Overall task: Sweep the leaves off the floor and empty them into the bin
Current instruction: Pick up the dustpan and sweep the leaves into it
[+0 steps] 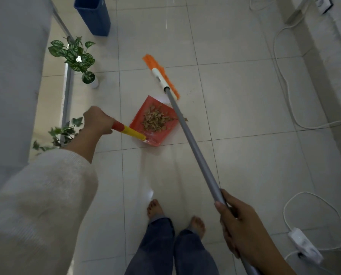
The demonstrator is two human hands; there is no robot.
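The person stands barefoot on a pale tiled floor (pixel 235 116), holding a tool in each hand. The left hand (pixel 98 120) is curled tight round the red and yellow handle (pixel 129 132) of a red dustpan (pixel 139 119). The pan sits flat on the tiles in the middle of the scene. Its handle points left towards that hand and its open mouth faces far and right. A heap of dry brown leaves (pixel 155 120) lies inside it, and one stray leaf (pixel 186 119) rests on the floor at its right edge.

The right hand (pixel 237 223), near and right, grips the grey pole of a broom (pixel 189 135) with fingers wrapped round it. The pole slants from this hand up and left, crossing over the pan's right corner. The orange broom head (pixel 159 70) is just beyond the pan, its long side running from far left to near right.

A blue bin (pixel 93 14) stands far left, well apart from the pan. A potted plant (pixel 76 54) is between them on the left, and a white power strip (pixel 304 247) lies near right.
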